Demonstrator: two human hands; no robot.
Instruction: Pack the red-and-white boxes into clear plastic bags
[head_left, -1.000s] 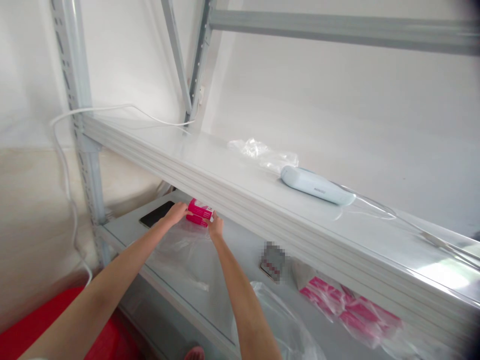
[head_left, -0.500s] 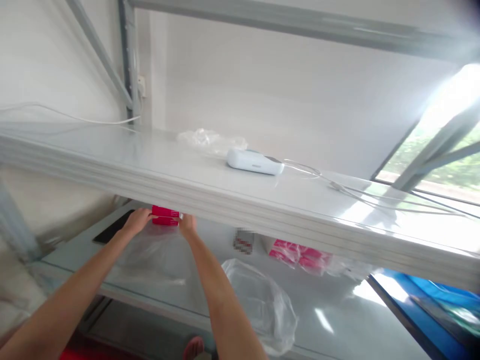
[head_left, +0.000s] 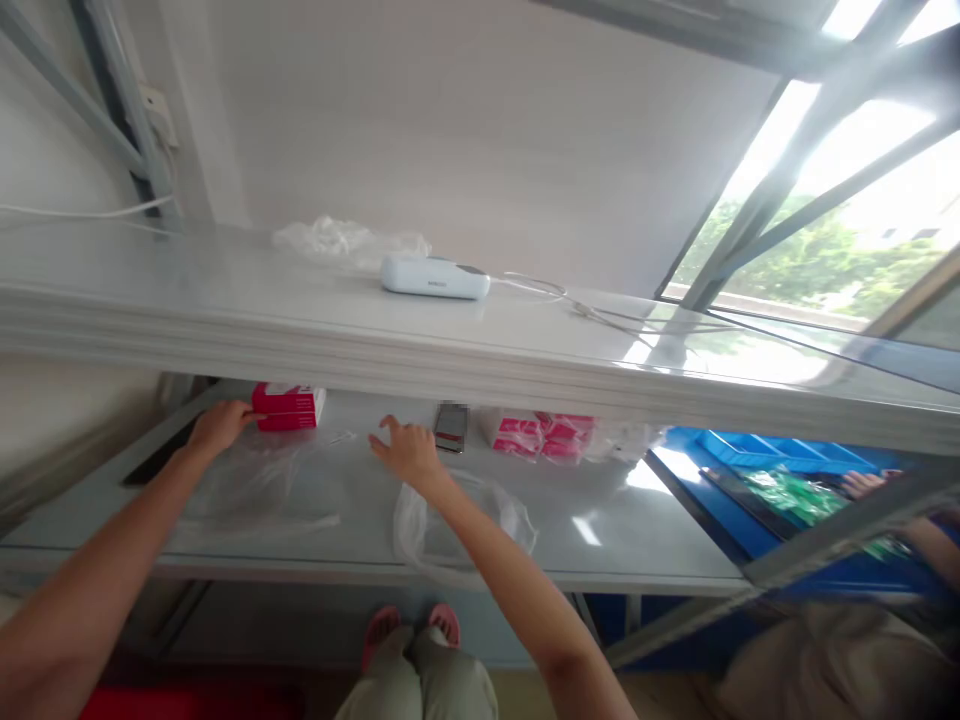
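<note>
My left hand (head_left: 220,428) pinches the left end of a small red-pink box (head_left: 286,410) on the lower shelf (head_left: 345,490). White shows on the top and right end of that box. My right hand (head_left: 409,452) is off to the right over the shelf, its fingers apart and nothing in them. Just beyond it lies a dark, flat rectangular object (head_left: 451,428), partly blurred out. Pink packs in clear wrap (head_left: 541,434) lie further right. A clear plastic bag (head_left: 517,520) spreads beneath my right forearm, and more clear film (head_left: 255,490) lies near the left one.
The upper shelf (head_left: 225,330) overhangs the hands and carries a white handheld device (head_left: 435,278), crumpled plastic (head_left: 337,240) and white cables (head_left: 600,312). A black flat item (head_left: 161,455) lies at left. At right, another person's hand (head_left: 862,484) is near blue trays (head_left: 787,452) and green packets (head_left: 795,495).
My right hand has let go of the box and moved right, its fingers opening. My left hand stays at the box. The view has turned to the right, showing another person's hand.
</note>
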